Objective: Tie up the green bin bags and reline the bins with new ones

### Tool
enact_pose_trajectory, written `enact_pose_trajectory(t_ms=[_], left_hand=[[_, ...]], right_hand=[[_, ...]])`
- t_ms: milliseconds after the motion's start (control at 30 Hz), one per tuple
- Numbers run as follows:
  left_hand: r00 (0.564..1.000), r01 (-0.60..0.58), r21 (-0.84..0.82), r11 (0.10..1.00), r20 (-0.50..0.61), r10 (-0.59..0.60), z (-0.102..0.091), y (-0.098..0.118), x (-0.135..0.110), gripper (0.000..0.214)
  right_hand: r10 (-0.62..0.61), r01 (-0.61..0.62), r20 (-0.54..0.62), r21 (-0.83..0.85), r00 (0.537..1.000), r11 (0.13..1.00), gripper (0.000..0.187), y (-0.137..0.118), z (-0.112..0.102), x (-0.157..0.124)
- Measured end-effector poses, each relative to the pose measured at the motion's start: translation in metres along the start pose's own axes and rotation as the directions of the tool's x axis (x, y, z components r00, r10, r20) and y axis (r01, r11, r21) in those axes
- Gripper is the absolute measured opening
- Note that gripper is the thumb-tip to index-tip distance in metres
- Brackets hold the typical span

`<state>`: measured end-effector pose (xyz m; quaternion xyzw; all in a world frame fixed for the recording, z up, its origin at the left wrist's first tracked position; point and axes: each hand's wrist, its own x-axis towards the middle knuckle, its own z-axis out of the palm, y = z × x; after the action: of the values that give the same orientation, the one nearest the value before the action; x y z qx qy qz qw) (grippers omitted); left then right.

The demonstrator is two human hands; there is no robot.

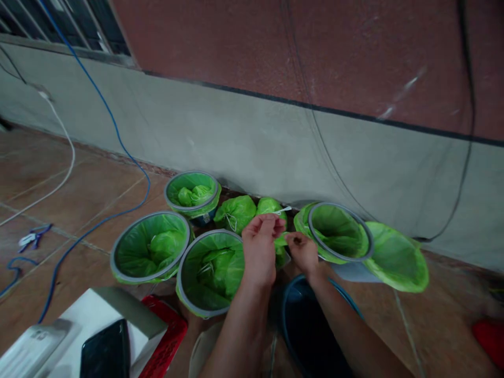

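My left hand (260, 241) is closed in a pinch, and the end of a white string (284, 210) sticks out past its fingertips. Just to the right, my right hand (304, 253) pinches the edge of a thin green bag (280, 241), most of which is hidden behind my hands. Against the wall beyond them lie two tied green bags, one with a white string round its neck (236, 212). Close to my left forearm stands a round bin with a grey rim and green liner (184, 286), holding bunched green bags (222, 268).
Two more green-lined bins (114, 262) stand at left. At right are another lined bin (372, 244) and an open green bag (405, 262). A dark bucket (285, 315) sits below my right arm. A phone (105, 349) lies on a white box (92, 310); a blue cable (114, 118) crosses the floor.
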<state>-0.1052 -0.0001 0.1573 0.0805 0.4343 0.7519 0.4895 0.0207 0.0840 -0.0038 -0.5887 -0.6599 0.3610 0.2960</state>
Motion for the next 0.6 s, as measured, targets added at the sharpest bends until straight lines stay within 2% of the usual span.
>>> enact_pose_trajectory(t_ms=[100, 167, 267, 333, 400, 467, 567, 600], left_hand=[[1.000, -0.002, 0.012, 1.000, 0.022, 0.002, 0.001, -0.002, 0.000, 0.019], [1.000, -0.010, 0.029, 1.000, 0.027, 0.009, 0.001, -0.006, 0.001, 0.018], [0.998, -0.062, 0.105, 0.993, 0.037, 0.058, -0.003, -0.013, 0.005, 0.014], [0.991, -0.130, 0.212, 0.969, 0.043, 0.123, -0.007, -0.018, 0.010, 0.013], [0.979, -0.203, 0.369, 0.907, 0.087, 0.184, -0.011, -0.020, 0.012, 0.027], [0.949, -0.309, 0.512, 0.802, 0.225, 0.222, -0.013, -0.020, 0.011, 0.048], [0.843, -0.504, 0.610, 0.611, 0.501, 0.194, -0.008, -0.021, -0.002, 0.074], [0.811, -0.548, 0.635, 0.544, 0.562, 0.161, -0.005, -0.024, -0.008, 0.081]], right_hand=[[0.077, -0.076, -0.002, 0.175, 0.997, 0.982, 0.038, -0.002, -0.027, 0.002], [0.048, -0.045, -0.004, 0.303, 0.999, 0.952, 0.038, -0.015, -0.042, -0.001], [-0.058, 0.083, -0.063, 0.531, 0.996, 0.843, 0.033, -0.052, -0.063, -0.005], [-0.067, 0.075, -0.035, 0.564, 0.997, 0.822, 0.031, -0.082, -0.079, -0.010], [-0.095, 0.087, -0.017, 0.585, 0.995, 0.806, 0.027, -0.109, -0.098, -0.017], [-0.163, 0.165, -0.059, 0.618, 0.985, 0.769, 0.022, -0.131, -0.120, -0.029], [-0.212, 0.227, -0.100, 0.635, 0.972, 0.738, 0.017, -0.150, -0.154, -0.051], [-0.215, 0.226, -0.097, 0.636, 0.972, 0.737, 0.017, -0.153, -0.164, -0.059]])
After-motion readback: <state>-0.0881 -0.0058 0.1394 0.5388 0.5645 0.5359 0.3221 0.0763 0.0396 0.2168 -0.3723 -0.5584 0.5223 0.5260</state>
